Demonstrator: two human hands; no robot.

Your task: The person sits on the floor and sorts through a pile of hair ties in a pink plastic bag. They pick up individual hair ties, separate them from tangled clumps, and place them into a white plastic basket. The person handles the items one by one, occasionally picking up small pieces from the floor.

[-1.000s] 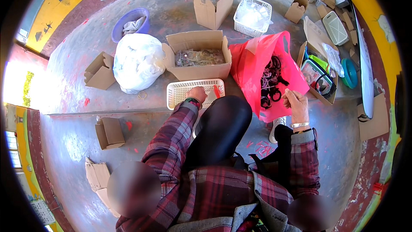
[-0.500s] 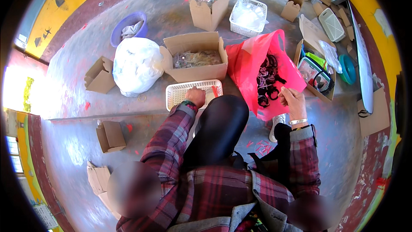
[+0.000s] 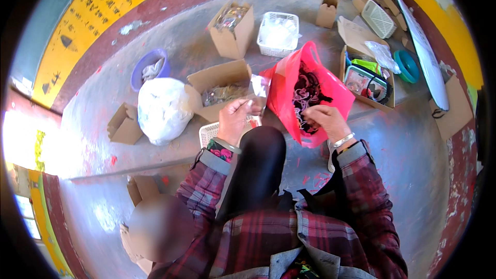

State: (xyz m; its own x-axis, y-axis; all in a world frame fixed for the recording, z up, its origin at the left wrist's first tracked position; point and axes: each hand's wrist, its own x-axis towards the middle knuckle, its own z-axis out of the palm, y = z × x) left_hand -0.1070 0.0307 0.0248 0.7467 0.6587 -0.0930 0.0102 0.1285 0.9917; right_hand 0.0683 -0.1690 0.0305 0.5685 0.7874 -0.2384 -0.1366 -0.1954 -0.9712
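My left hand [image 3: 233, 120] is raised above the white plastic basket [image 3: 207, 133], thumb and fingers pinched on a small clear plastic bag [image 3: 260, 87] that stands up from them. Part of the basket is hidden behind this hand and my knee. At the mouth of a pink plastic bag [image 3: 280, 82], my right hand [image 3: 330, 122] has its fingers curled together against a heap of dark and purple looped bands [image 3: 306, 89], which look like hair ties. Whatever lies between those fingers is too small to make out.
Beyond the basket stands an open cardboard box [image 3: 214, 77] of small packed items. A stuffed white bag [image 3: 163, 111] and purple basin [image 3: 150, 70] are to the left. On the right are a filled carton [image 3: 385, 106] and a teal basin [image 3: 407, 66]. A floor step crosses ahead.
My left hand has risen from the basket with the small clear bag. My right hand has moved left, into the pink bag's mouth against the dark bands. The whole view has shifted and tilted.
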